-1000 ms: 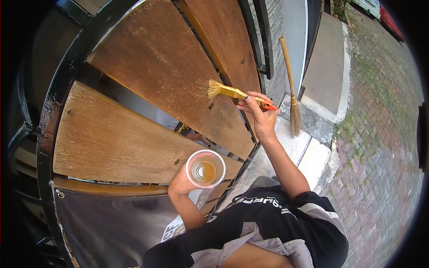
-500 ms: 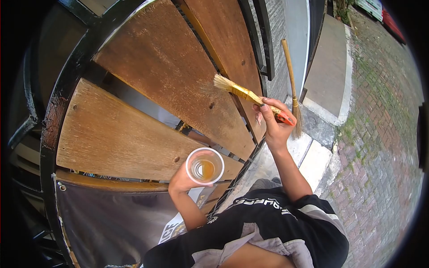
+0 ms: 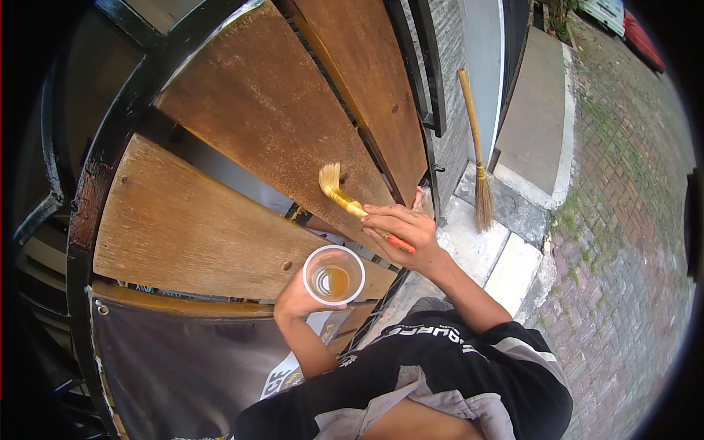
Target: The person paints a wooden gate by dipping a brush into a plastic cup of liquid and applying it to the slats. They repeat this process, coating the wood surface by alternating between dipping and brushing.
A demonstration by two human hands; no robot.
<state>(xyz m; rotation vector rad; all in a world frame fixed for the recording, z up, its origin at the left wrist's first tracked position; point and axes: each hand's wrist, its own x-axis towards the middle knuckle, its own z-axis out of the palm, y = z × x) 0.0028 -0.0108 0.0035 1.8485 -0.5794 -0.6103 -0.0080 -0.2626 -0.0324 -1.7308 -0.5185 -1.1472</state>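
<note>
My left hand [image 3: 295, 299] is wrapped round a clear plastic cup [image 3: 334, 274] with some amber liquid at its bottom. The cup is in front of the lower wooden board [image 3: 198, 227]. My right hand [image 3: 405, 232] grips the orange-red handle of a paintbrush [image 3: 343, 198]. Its pale bristles are bent and lie over the middle wooden board [image 3: 257, 95], near a dark round spot. Whether the bristles touch the wood I cannot tell for certain. Above it is a third, redder board [image 3: 367, 66]. The middle board looks darker than the lower one.
A black metal frame [image 3: 110, 147] curves round the boards on the left. Below them hangs a dark banner [image 3: 191, 367]. On the right, a straw broom [image 3: 480, 183] leans near a grey wall. Beyond are a ramp [image 3: 534, 110], brick paving [image 3: 601, 315] and a red vehicle [image 3: 642, 40].
My right hand has moved left and down with the brush, whose bristles now bend upward nearer the cup. My left hand and the cup have barely shifted.
</note>
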